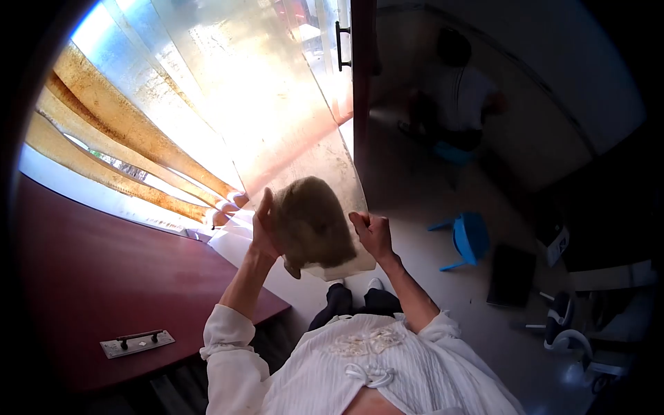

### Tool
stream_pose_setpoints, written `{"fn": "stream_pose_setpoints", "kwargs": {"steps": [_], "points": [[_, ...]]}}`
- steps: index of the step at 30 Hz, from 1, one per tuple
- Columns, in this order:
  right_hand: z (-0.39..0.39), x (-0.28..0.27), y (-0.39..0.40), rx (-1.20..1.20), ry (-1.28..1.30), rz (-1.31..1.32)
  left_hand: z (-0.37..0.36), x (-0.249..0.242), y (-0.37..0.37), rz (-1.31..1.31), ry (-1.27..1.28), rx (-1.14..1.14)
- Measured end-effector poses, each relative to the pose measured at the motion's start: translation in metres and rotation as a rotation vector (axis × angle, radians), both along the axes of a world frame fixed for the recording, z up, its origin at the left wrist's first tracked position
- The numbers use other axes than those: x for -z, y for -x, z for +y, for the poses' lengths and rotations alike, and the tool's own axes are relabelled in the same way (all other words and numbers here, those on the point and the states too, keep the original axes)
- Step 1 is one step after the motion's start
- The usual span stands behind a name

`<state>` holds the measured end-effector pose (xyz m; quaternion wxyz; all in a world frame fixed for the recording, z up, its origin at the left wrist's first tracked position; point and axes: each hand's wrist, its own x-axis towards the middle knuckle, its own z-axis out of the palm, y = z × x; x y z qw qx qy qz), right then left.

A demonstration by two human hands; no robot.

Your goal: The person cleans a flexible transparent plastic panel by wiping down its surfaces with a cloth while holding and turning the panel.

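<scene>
A brownish-green cloth [315, 221] hangs in front of me, spread against the lower part of a clear plastic curtain strip [332, 155]. My left hand [264, 225] is at the cloth's left edge and grips it, with part of the fingers hidden behind the cloth. On the other side, my right hand [373, 234] is closed on the right edge of the strip, thumb uppermost. The strip's bottom end shows below the cloth, above my feet.
More plastic strips, some yellowed [124, 131], hang at the left in bright light. A dark red door panel [138, 256] with a handle [142, 342] lies left. Rightward are a blue stool [470, 238], a dark flat object [512, 275] and a seated person [456, 97].
</scene>
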<state>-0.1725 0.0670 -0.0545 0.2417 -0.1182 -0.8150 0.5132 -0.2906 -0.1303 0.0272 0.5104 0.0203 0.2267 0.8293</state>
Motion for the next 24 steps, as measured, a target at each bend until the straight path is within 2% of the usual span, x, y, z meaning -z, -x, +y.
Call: {"fn": "stream_pose_setpoints", "kwargs": {"steps": [3,5,6,7,8,10,11,12,13,14,15,16,17,18,21,22,24], "points": [[-0.012,-0.002,-0.005,-0.108,0.253,-0.076,0.019,-0.068,0.020,0.193,-0.100,-0.108],[-0.012,-0.002,-0.008,-0.130,0.312,-0.089,0.040,-0.084,0.009,0.255,-0.100,-0.085],[-0.010,-0.003,-0.008,-0.153,0.381,-0.097,0.040,-0.060,0.013,0.044,-0.082,0.042],[-0.006,-0.002,-0.011,-0.177,0.452,-0.105,0.045,-0.041,0.000,0.204,0.002,0.103],[-0.002,-0.002,-0.015,-0.168,0.455,-0.103,0.047,-0.030,-0.014,0.230,-0.004,0.231],[0.004,-0.004,-0.026,-0.182,0.405,-0.273,0.050,-0.008,-0.043,0.309,-0.024,0.490],[0.002,-0.018,-0.034,-0.172,0.484,-0.243,0.041,0.019,-0.045,0.393,0.128,0.369],[0.001,-0.014,-0.036,-0.153,0.478,-0.355,0.045,0.014,-0.052,0.473,0.275,0.244],[-0.003,-0.009,-0.034,-0.091,0.390,-0.052,0.044,0.006,-0.055,0.551,0.367,0.208],[-0.007,-0.006,-0.032,-0.028,0.298,0.251,0.049,-0.004,-0.049,0.337,0.234,0.199],[-0.004,-0.011,-0.037,-0.073,0.363,0.062,0.057,-0.021,-0.044,0.118,0.112,0.193],[0.000,-0.021,-0.043,-0.118,0.424,-0.124,0.060,-0.043,-0.034,0.106,0.028,0.091],[-0.002,-0.030,-0.045,-0.109,0.511,-0.182,0.068,-0.070,-0.022,0.103,-0.008,0.024],[-0.001,-0.039,-0.046,-0.152,0.578,-0.263,0.070,-0.089,-0.007,0.183,-0.227,0.040],[-0.001,-0.021,-0.045,-0.180,0.518,-0.274,0.074,-0.129,0.022,0.412,-0.398,-0.011],[0.001,-0.016,-0.046,-0.176,0.491,-0.230,0.074,-0.136,0.024,0.417,-0.315,-0.072],[0.001,-0.015,-0.047,-0.164,0.467,-0.183,0.081,-0.134,0.004,0.312,-0.482,0.116]]}}
